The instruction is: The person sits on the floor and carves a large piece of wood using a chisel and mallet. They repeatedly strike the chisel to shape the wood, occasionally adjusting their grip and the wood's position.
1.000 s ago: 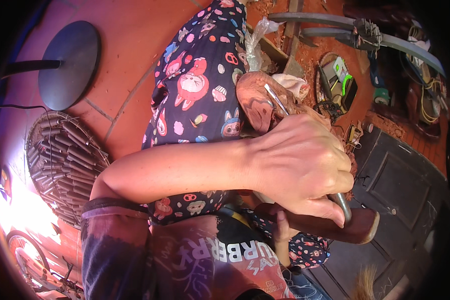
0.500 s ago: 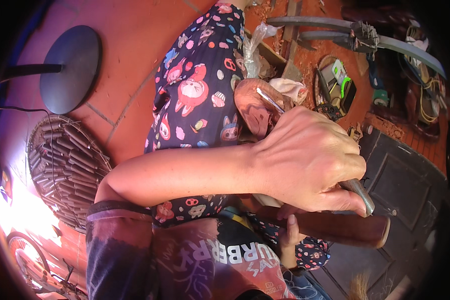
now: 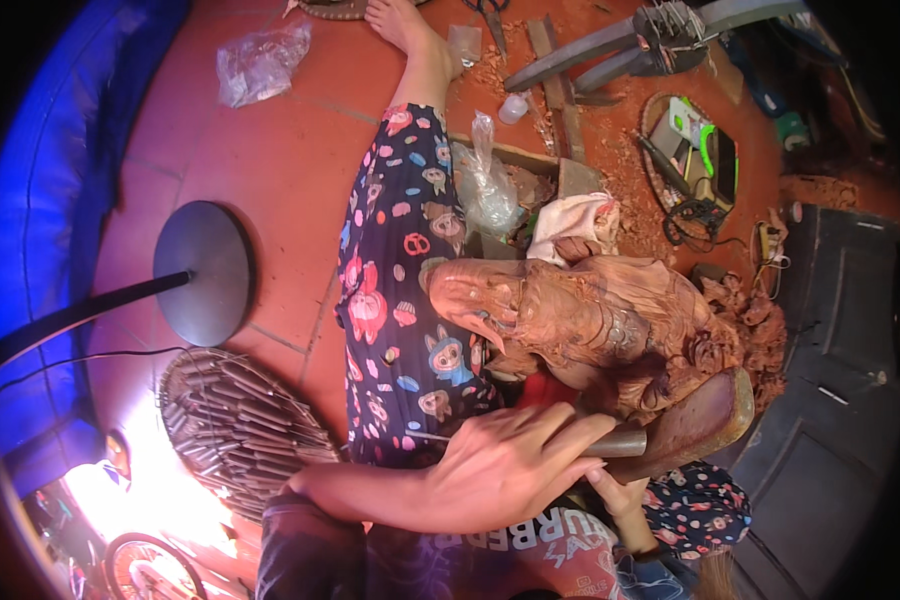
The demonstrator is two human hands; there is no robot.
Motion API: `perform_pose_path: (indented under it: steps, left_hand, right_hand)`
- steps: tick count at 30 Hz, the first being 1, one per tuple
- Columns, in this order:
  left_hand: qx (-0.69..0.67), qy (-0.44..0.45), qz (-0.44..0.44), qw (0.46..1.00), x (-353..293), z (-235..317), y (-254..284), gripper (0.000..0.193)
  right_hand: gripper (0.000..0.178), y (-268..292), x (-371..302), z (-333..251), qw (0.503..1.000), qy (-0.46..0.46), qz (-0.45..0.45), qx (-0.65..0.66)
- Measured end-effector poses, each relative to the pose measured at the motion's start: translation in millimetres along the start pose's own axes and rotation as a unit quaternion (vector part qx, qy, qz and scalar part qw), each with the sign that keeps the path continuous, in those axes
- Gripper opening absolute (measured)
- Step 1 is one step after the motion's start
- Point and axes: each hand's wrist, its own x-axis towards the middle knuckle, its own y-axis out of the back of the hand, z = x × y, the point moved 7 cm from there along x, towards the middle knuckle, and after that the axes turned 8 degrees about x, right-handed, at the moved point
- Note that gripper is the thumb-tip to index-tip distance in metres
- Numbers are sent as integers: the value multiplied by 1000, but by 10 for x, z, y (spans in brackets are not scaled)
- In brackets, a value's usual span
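A reddish-brown carved wooden figure [image 3: 595, 315] lies on its side across my lap, its rounded end resting on my patterned trouser leg. My left hand [image 3: 510, 462] closes around a carving chisel [image 3: 626, 442], whose thick grey handle end pokes out to the right and thin shaft to the left. The chisel is held apart from the carving, on the side near my body. Just beside it, my right hand [image 3: 625, 500] grips a flat wooden mallet [image 3: 705, 425]; only the thumb and part of the hand show. The mallet's broad end reaches the carving's lower right edge in the picture.
A round basket [image 3: 195, 362] of several chisels lies at left, by a black lamp base [image 3: 205, 275]. Ahead are a white cloth [image 3: 570, 228], a plastic bag [image 3: 490, 195] and a round tray [image 3: 654, 108] of gadgets. Wood chips litter the floor; a dark panel [image 3: 835, 330] lies right.
My left hand has drawn the chisel back from over the carving toward my body. The mallet has tilted up at its far end. The view has shifted, uncovering the carving.
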Motion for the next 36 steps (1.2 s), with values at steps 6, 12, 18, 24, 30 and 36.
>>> perform_pose_path:
  steps: [6,12,18,24,30,36]
  left_hand:
    - [-8,-17,-41,999,33,-9,-60,45]
    - [70,-140,-4,988,365,255,-3,47]
    - [47,-219,-16,975,490,432,-118,44]
    - [69,-231,-52,969,288,410,-71,37]
    - [80,-36,23,996,-437,9,376,37]
    - [246,438,212,838,-2166,-978,1254,30]
  right_hand:
    - [61,-66,-17,108,989,-55,-104,91]
    - [50,-128,117,-222,984,-31,-73,159]
    - [46,-87,112,-200,986,-12,-39,161]
    - [43,-106,38,-196,987,3,-18,160]
    - [42,-29,-136,32,978,12,-24,208]
    - [36,-22,-169,75,991,73,-112,-9]
